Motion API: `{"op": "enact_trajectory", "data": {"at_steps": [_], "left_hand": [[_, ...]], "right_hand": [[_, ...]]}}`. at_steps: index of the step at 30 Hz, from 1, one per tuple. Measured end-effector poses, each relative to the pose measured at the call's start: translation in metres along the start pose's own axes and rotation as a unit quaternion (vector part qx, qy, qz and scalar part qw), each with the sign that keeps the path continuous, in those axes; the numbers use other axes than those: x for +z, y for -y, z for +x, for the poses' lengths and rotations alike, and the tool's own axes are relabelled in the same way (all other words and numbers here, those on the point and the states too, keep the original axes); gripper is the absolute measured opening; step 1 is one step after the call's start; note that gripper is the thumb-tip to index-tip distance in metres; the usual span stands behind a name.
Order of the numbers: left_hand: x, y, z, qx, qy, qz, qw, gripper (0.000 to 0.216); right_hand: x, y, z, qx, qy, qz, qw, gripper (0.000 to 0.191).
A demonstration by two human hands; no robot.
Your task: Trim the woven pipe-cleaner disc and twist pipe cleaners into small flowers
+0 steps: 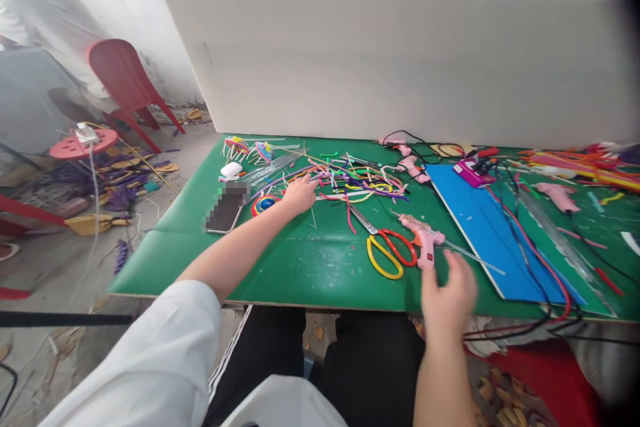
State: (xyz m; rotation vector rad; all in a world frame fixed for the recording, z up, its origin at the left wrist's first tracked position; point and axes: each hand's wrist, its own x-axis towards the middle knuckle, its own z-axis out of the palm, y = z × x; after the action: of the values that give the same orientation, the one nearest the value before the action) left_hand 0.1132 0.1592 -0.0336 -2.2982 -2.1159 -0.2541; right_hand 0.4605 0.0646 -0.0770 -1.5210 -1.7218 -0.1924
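Observation:
My left hand [300, 195] reaches into a tangle of coloured pipe cleaners [373, 188] on the green table. Its fingers look drawn together, and what they pinch, if anything, is too small to make out. Low over the table's front edge, my right hand [453, 287] is slightly blurred, thumb and fingers apart with nothing between them. Just beyond it lies a pink hot glue gun [425, 240] with a clear glue stick in its back. Scissors [383, 247] with one red and one yellow handle rest beside the gun. A rainbow-coloured coil [264, 205] sits left of my left hand.
A phone [225, 208], a white case [231, 171] and two small colourful figures [264, 151] lie at left. On the right are a blue board [473, 233], a magenta power strip [473, 172] with cables, and more glue guns. A white panel [390, 67] stands behind.

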Motion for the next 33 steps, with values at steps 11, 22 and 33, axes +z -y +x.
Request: {"op": "enact_trajectory", "data": {"at_steps": [11, 22, 33], "left_hand": [[0.047, -0.025, 0.001, 0.006, -0.117, -0.019, 0.993, 0.030], [0.042, -0.020, 0.005, 0.029, -0.213, -0.063, 0.975, 0.027], [0.034, -0.065, -0.012, 0.223, -0.130, -0.028, 0.966, 0.025]], "right_hand": [[0.021, 0.001, -0.020, 0.056, 0.040, -0.155, 0.986, 0.041], [0.023, 0.002, -0.017, 0.052, 0.033, -0.179, 0.982, 0.038], [0.025, 0.003, -0.015, 0.020, 0.080, -0.227, 0.970, 0.046]]}}
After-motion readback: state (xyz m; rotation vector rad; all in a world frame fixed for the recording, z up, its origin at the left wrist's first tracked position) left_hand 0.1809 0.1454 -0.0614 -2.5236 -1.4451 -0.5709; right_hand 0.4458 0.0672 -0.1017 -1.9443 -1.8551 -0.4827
